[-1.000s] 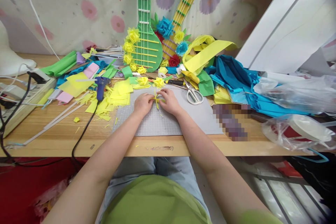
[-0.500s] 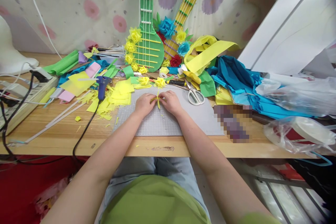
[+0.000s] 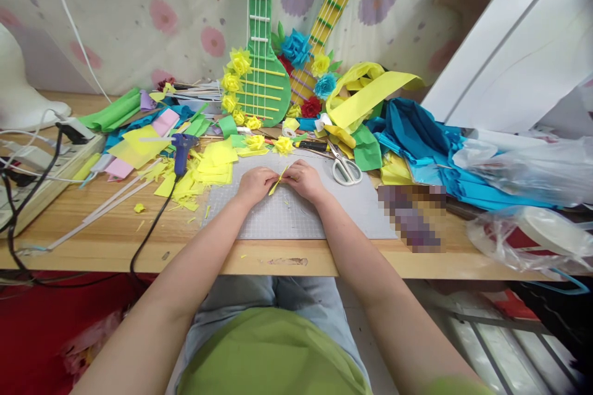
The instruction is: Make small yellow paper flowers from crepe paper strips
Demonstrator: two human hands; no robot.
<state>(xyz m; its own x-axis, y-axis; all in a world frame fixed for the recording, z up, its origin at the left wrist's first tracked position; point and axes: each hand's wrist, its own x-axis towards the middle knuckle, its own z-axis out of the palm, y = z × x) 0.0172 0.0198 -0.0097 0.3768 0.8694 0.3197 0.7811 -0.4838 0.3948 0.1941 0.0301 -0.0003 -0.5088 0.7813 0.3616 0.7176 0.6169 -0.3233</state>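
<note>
Over the grey cutting mat [image 3: 296, 222], my left hand [image 3: 258, 185] and my right hand [image 3: 302, 180] meet, both with fingers pinched on a small yellow paper piece [image 3: 277, 185]. The piece slants between the fingertips, its lower tip toward the left. Just beyond the hands lie two yellow paper flowers, one [image 3: 283, 145] behind the fingertips and one [image 3: 254, 142] to its left. White-handled scissors [image 3: 346, 171] rest on the mat to the right of my right hand.
Left of the mat are yellow paper squares [image 3: 215, 163] and a blue glue gun [image 3: 180, 154] with a black cord. A green paper instrument [image 3: 264, 89] leans at the back. Blue crepe paper [image 3: 417, 129] and a plastic-wrapped roll [image 3: 532, 234] lie to the right.
The yellow piece has turned from nearly upright to a slant between my fingertips. Both hands stay in nearly the same place.
</note>
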